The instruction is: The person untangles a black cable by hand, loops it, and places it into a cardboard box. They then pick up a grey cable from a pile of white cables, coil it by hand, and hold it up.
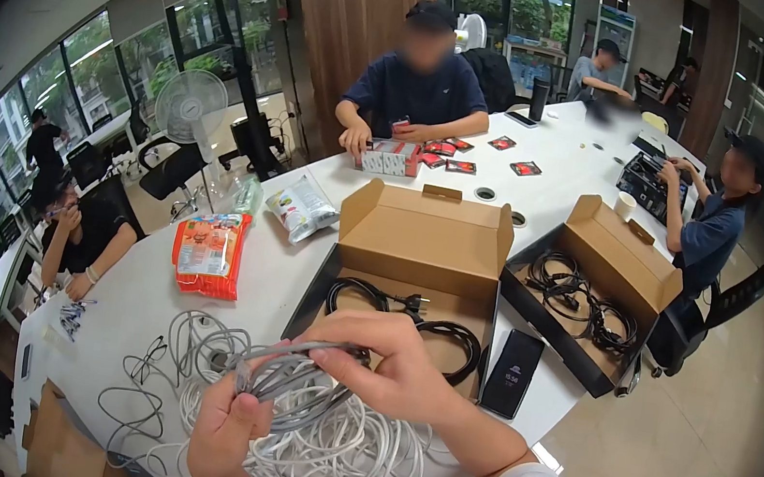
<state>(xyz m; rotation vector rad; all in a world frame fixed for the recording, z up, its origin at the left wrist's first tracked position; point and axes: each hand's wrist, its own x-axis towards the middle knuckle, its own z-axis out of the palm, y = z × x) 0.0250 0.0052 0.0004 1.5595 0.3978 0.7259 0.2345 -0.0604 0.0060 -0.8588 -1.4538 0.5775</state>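
A coiled grey cable (pixel 297 391) is held up between my hands, over the near end of the table. My left hand (pixel 227 427) is closed round the left side of the coil, with a clear plug-like end showing by its fingers. My right hand (pixel 388 366) pinches the top strands between thumb and fingers. Beneath them lies a loose heap of white cables (pixel 360 465), with grey cable loops (pixel 192 339) spread to the left. Just beyond my right hand is an open cardboard box (pixel 427 230) with black power cords (pixel 451 341) inside, partly hidden by the hand.
A second open box (pixel 570 358) holds black cords. Beside it lies a phone (pixel 511 374). An orange snack bag (pixel 209 253) and a white bag (pixel 302 210) sit left. Across the white table (pixel 275 272), a person (pixel 422 93) handles red packets; another person (pixel 718 212) handles a black device.
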